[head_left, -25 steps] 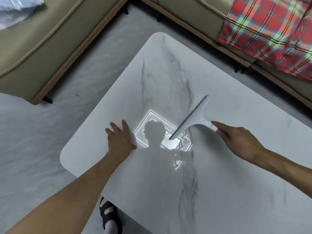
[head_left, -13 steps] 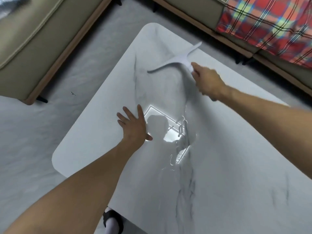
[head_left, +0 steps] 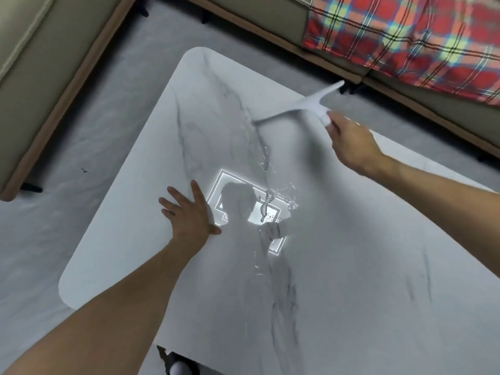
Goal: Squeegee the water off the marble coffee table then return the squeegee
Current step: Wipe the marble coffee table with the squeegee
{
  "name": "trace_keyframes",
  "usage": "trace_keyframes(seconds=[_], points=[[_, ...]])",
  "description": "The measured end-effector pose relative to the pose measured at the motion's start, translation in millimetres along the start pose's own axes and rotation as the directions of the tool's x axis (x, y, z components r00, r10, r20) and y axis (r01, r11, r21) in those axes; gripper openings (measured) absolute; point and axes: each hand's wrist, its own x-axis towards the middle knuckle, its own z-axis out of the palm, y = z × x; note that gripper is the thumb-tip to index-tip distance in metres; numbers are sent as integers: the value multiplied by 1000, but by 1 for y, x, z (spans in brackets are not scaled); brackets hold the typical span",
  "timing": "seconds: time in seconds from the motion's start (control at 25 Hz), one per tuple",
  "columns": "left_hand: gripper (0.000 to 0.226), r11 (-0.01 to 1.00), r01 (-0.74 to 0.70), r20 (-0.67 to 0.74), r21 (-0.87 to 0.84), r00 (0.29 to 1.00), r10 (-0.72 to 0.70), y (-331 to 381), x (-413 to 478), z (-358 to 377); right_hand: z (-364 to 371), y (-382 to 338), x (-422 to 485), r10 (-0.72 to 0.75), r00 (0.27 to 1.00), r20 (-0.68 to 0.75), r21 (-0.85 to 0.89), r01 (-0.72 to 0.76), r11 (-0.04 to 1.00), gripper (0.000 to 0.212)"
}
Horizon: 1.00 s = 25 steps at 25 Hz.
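The white marble coffee table (head_left: 351, 280) with grey veins fills most of the view. My right hand (head_left: 351, 143) grips the handle of a white squeegee (head_left: 300, 104), whose blade lies across the far right part of the tabletop, reaching the far edge. A trail of water (head_left: 266, 161) runs from the blade's left end down to a puddle (head_left: 273, 204) in the bright reflection of a ceiling light. My left hand (head_left: 189, 212) rests flat on the table left of that reflection, fingers spread.
A beige sofa (head_left: 40, 77) stands along the left and far sides. A red plaid blanket (head_left: 405, 31) lies on its right section. Grey floor (head_left: 121, 104) surrounds the table. My sandalled foot (head_left: 177, 366) shows under the near edge.
My right hand has carried the squeegee from the middle of the table up to the far end and then to the right. My left hand has stayed pressed on the table.
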Motion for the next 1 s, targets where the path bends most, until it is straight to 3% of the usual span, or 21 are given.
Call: trace_keyframes(seconds=[0.16, 0.32, 0.48, 0.56, 0.64, 0.72, 0.8, 1.0], points=[[139, 1000, -14, -9, 5, 1000, 14, -1, -1, -1, 29, 2, 5, 92, 996, -11, 29, -91, 995, 33], [138, 1000, -21, -4, -7, 1000, 21, 0, -3, -2, 52, 43, -95, 152, 988, 24, 14, -152, 988, 41], [139, 1000, -20, -8, -12, 1000, 20, 0, -4, -1, 42, 66, -181, 230, 956, 181, 2, -234, 972, 40], [139, 1000, -20, -12, -15, 1000, 20, 0, -5, 0, 28, 69, -176, 260, 949, 176, 97, -280, 955, 36], [140, 1000, -11, -16, -14, 1000, 11, -1, -7, 0, 15, 65, -136, 299, 950, 84, 231, -311, 922, 29], [140, 1000, -3, -12, -25, 1000, 3, -4, -8, 1, 4, 55, -86, 387, 921, 35, 390, -369, 844, 23], [140, 999, -14, -18, -35, 1000, 14, -5, -9, 2, 2, 43, -55, 458, 886, 77, 476, -436, 763, 25], [134, 997, -40, -28, -59, 999, 39, -5, -16, -4, 31, 9, -127, 353, 908, 226, 275, -407, 871, 16]])
